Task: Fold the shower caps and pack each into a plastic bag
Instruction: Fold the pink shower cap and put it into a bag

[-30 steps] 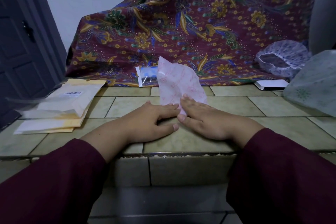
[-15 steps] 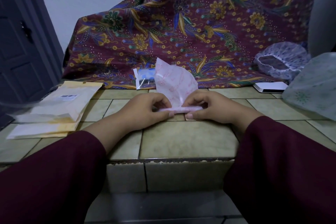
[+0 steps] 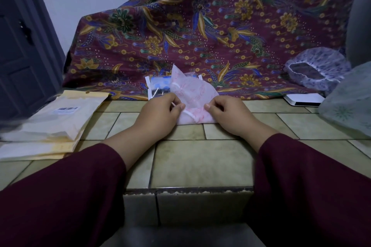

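Note:
A pink patterned shower cap (image 3: pixel 193 94) lies partly folded on the tiled ledge (image 3: pixel 200 158), its far corner sticking up. My left hand (image 3: pixel 160 112) pinches its left edge and my right hand (image 3: pixel 226 114) pinches its right edge, fingers curled. Behind it, a clear plastic bag (image 3: pixel 158 87) with a blue-printed cap inside leans against the batik cloth. A purple-dotted shower cap (image 3: pixel 317 68) sits open at the far right. A pale green cap (image 3: pixel 349 102) lies at the right edge.
A stack of cream padded envelopes (image 3: pixel 52 124) lies on the left of the ledge. A flat white box (image 3: pixel 303 100) sits near the purple cap. Maroon batik cloth (image 3: pixel 200 26) drapes the back. A dark door (image 3: pixel 20 56) stands at left. The ledge drops off in front.
My hands lifted from pressing the cap flat, curled round its near edge, and rolled it away from me. The cap now sits farther back and is folded smaller.

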